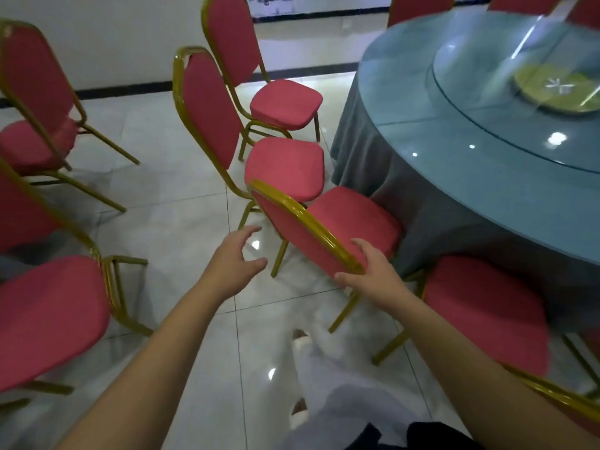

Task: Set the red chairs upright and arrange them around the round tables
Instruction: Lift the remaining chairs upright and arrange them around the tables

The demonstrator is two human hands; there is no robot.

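Bare forearms reach out from the bottom edge, above blurred white trouser legs [328, 378]. The right hand [373, 274] grips the near chair [302, 235] at the corner of its gold-framed backrest, fingers curled over the top rail and thumb under it. The left hand [233, 258] hangs just beside that backrest, apart from it, fingers spread and loosely curved, holding nothing.

The near chair stands on its legs with its red seat pushed against the grey-blue tablecloth [422, 222] of the round table [406, 102]. A second chair [285, 167] stands next along the table's edge, its seat just beside the cloth, and a third chair [285, 102] follows farther round, also near the cloth. On the other side of the near chair, a fourth chair [487, 313] has its seat close under the table's edge, blurred. More red backrests [418, 8] show at the table's far side.

Well apart from the table, two loose chairs [48, 319] stand on the glossy white tiled floor [181, 228], one behind the other.

On the table lies a glass top with a round glass turntable [470, 76] over a yellow-green disc [552, 89].
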